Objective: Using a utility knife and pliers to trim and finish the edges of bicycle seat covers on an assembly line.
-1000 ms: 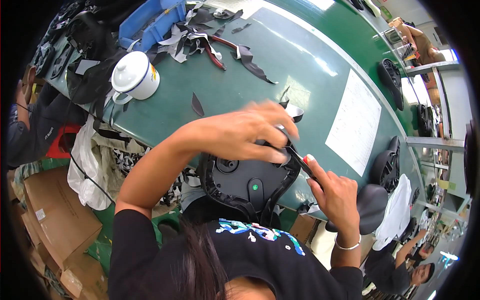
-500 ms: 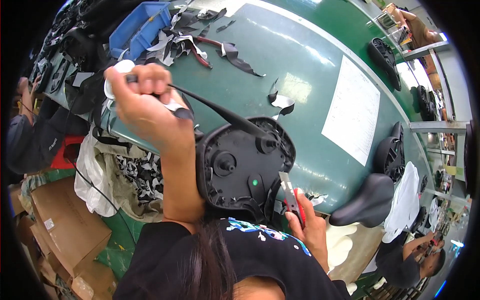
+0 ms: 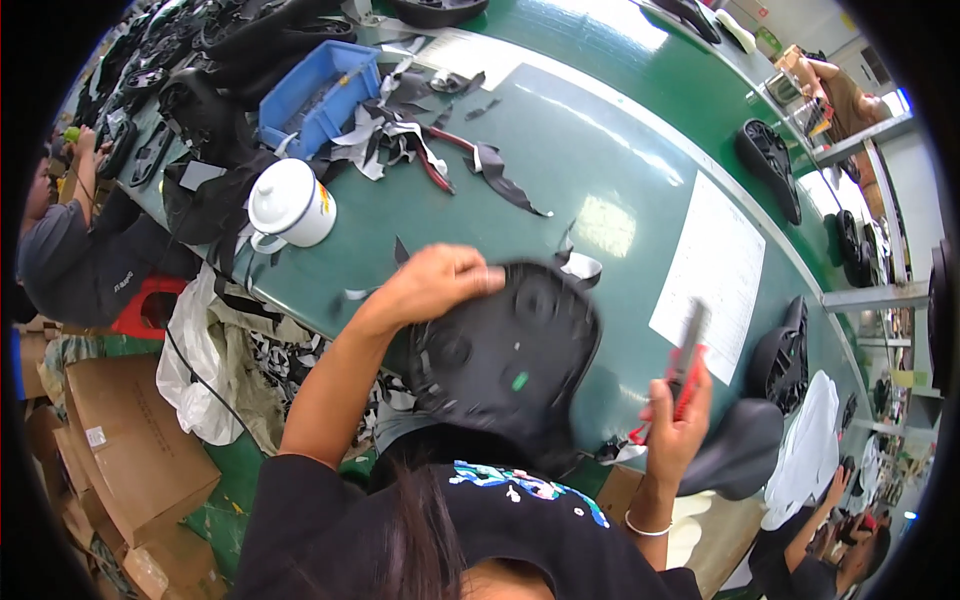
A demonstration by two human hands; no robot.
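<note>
Head view: a long green counter (image 3: pixel 620 170) runs from the upper left toward the right rim. At its near edge, just in front of the person, a black moulded seat shell (image 3: pixel 510 360) lies with its ribbed, holed underside up. The left hand (image 3: pixel 435 280) rests on the shell's upper left rim, fingers curled over and gripping the edge. The right hand (image 3: pixel 680 415) is lifted clear of the shell at the near right edge, clenched around a red-handled cutter (image 3: pixel 685 375) whose dark blade end points up and away from the shell. Small black and white offcuts (image 3: pixel 580 262) lie just beyond the shell's far edge.

Further along the counter toward the far left corner stand a white enamel mug (image 3: pixel 290 205) with a lid, a heap of black, white and red trimmings (image 3: pixel 420 145), and a blue bin (image 3: pixel 315 95). A white paper sheet (image 3: pixel 710 265) lies flat near the right side, with more black seat shells (image 3: pixel 770 170) beyond it. A finished black saddle (image 3: pixel 740 450) sits just right of the cutter hand.

By my reading the step in hand is trimming around the shell's edge, caught between cuts while the left hand turns or steadies the piece. The next move would call for bringing the blade down to the rim while the left hand holds the shell firm, fingers kept out of the blade's path
</note>
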